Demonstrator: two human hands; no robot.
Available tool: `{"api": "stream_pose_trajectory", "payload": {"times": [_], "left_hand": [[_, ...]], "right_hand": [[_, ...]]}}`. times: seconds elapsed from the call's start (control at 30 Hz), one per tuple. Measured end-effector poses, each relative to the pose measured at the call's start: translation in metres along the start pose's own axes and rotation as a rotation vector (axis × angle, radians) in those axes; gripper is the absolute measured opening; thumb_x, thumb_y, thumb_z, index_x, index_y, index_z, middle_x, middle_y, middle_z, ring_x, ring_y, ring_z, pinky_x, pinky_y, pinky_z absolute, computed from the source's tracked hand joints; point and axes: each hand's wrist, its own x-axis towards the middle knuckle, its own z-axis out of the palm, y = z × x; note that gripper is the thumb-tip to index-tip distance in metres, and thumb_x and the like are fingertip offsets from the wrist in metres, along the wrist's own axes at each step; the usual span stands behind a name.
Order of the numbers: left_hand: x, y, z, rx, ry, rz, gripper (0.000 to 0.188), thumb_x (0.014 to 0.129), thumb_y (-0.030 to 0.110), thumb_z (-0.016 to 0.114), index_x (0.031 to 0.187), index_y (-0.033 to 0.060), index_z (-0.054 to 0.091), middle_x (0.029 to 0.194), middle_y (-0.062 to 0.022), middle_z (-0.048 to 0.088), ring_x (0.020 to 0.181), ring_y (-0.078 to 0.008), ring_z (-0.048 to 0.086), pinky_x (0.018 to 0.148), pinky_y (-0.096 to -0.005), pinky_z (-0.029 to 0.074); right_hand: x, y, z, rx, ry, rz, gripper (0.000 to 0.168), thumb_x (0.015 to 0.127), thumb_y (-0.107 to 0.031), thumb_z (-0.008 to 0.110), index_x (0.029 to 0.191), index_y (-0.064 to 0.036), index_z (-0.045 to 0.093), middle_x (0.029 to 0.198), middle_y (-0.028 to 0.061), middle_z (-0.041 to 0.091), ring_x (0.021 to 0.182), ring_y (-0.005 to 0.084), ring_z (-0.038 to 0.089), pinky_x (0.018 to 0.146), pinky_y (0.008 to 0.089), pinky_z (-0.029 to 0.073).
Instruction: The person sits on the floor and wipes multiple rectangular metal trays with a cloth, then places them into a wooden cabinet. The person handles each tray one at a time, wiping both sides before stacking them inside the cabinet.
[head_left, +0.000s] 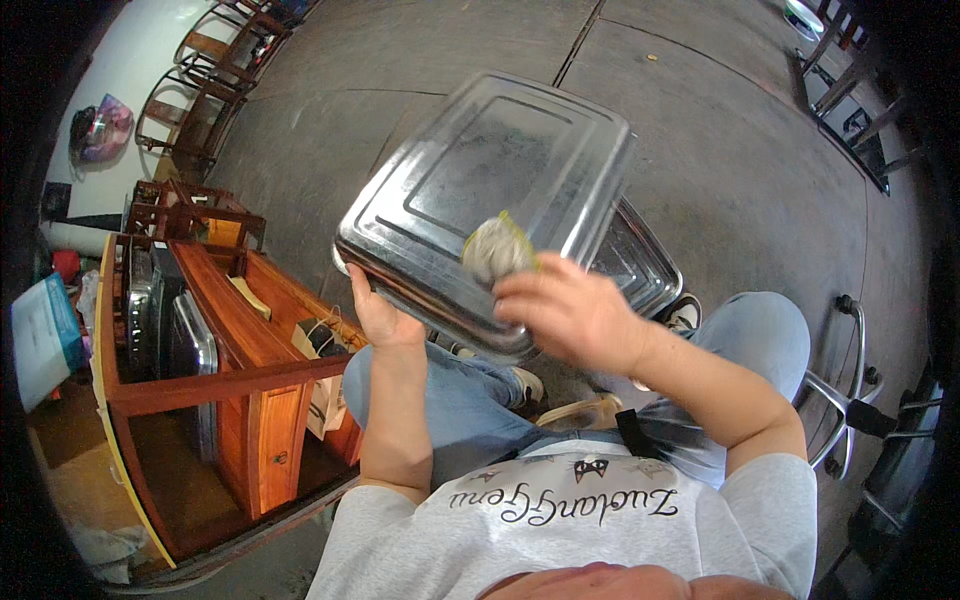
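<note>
A rectangular stainless steel tray (517, 150) is tilted before me, its ridged underside facing up. My left hand (386, 315) grips its near left corner, with the fingers mostly hidden beneath the rim. In my right hand (574, 315), blurred, is a grey scouring pad (495, 247) with yellow-green edging, held against the near right part of the tray. Below and to the right, a second metal tray (652, 262) shows partly from behind the first one.
On my left stands a wooden cabinet (225, 382) lying open, with metal trays (196, 330) inside. Wooden chairs (199, 82) line the far left wall. To my right are a chrome wheeled chair base (844, 405) and, farther off, a metal-legged stand (847, 90). Concrete floor (735, 165) stretches ahead.
</note>
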Motion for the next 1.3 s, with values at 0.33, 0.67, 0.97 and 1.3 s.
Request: {"api": "stream_pose_trajectory", "payload": {"times": [0.33, 0.67, 0.97, 1.3], "left_hand": [[-0.016, -0.022, 0.004, 0.042, -0.075, -0.074, 0.052, 0.092, 0.048, 0.034, 0.127, 0.0095, 0.043, 0.125, -0.0089, 0.049, 0.113, -0.0262, 0.047, 0.096, -0.0412, 0.038], [-0.039, -0.042, 0.007, 0.17, -0.407, -0.12, 0.053, 0.095, 0.047, 0.024, 0.128, 0.0084, 0.039, 0.125, -0.0091, 0.048, 0.113, -0.0226, 0.049, 0.094, -0.037, 0.042], [-0.036, -0.049, -0.005, 0.311, -0.447, -0.128, 0.052, 0.095, 0.046, 0.027, 0.125, 0.0062, 0.04, 0.117, -0.0102, 0.053, 0.105, -0.0212, 0.054, 0.089, -0.0357, 0.045], [-0.046, -0.043, 0.004, 0.375, -0.475, -0.05, 0.047, 0.095, 0.041, 0.033, 0.113, 0.0008, 0.05, 0.106, -0.0108, 0.058, 0.092, -0.0172, 0.06, 0.08, -0.0308, 0.049]], "right_hand": [[0.01, 0.017, 0.011, 0.151, 0.078, 0.076, 0.032, 0.068, -0.003, 0.057, 0.1, -0.004, 0.054, 0.11, 0.0127, 0.054, 0.101, 0.0303, 0.051, 0.084, 0.037, 0.046], [0.01, 0.091, 0.011, -0.106, 0.268, 0.36, 0.036, 0.067, 0.004, 0.053, 0.103, -0.003, 0.055, 0.111, 0.0128, 0.055, 0.107, 0.0309, 0.049, 0.092, 0.0379, 0.042], [0.023, 0.021, 0.018, 0.218, 0.213, 0.174, 0.04, 0.064, 0.003, 0.055, 0.103, -0.004, 0.053, 0.112, 0.0157, 0.053, 0.103, 0.0343, 0.05, 0.092, 0.0406, 0.04], [0.007, 0.102, -0.007, -0.117, 0.265, 0.453, 0.034, 0.071, 0.001, 0.05, 0.104, -0.003, 0.056, 0.111, 0.0154, 0.055, 0.107, 0.0335, 0.049, 0.091, 0.0393, 0.041]]}}
